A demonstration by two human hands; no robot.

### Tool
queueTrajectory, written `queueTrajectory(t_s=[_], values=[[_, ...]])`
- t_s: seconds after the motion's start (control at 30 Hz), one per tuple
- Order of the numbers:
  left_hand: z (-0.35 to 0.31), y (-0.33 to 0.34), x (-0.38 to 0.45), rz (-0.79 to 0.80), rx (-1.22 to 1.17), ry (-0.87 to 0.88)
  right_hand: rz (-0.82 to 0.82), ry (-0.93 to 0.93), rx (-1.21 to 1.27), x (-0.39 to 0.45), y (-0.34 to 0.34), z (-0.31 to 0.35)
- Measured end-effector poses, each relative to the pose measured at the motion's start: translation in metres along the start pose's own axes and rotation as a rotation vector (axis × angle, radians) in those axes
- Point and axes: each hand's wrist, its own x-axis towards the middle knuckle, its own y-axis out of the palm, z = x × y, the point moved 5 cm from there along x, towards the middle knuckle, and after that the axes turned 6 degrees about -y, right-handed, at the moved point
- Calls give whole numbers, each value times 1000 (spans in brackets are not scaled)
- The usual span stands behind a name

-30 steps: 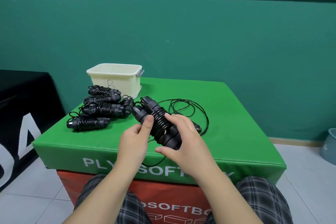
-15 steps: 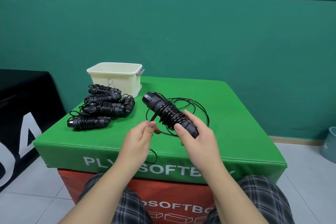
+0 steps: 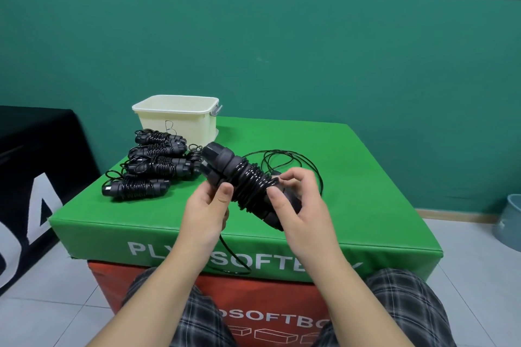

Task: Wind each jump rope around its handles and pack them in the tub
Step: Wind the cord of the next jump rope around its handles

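Observation:
I hold a black jump rope's paired handles (image 3: 242,177) tilted above the green box, with cord coiled round their middle. My right hand (image 3: 298,205) grips the lower end of the handles. My left hand (image 3: 205,208) pinches the loose cord (image 3: 296,158) beside the coils; a strand hangs from it over the box's front, and more cord loops on the box behind my right hand. Several wound jump ropes (image 3: 149,166) lie in a pile to the left. A cream tub (image 3: 177,118) stands behind them at the back left.
The green soft box (image 3: 366,205) sits on an orange one (image 3: 270,315), between my knees. A black padded block (image 3: 31,177) stands to the left. A grey bin (image 3: 510,222) is on the tiled floor at the right, and a teal wall rises behind.
The handles have swung back toward me and down, with more coils on them. My left hand rose to the bundle, pulling the cord along. The loose loop on the box has shrunk.

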Motion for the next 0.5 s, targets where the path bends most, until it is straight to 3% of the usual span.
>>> queueTrajectory(t_s=[0.13, 0.33, 0.5], values=[[-5, 0, -1, -48, 28, 15, 71, -172, -77, 0, 7, 4], [-8, -2, -4, -107, 66, 74, 130, -180, -353, -5, 18, -3], [1, -4, -4, -50, 167, 111, 88, -196, -553, -4, 20, -2]])
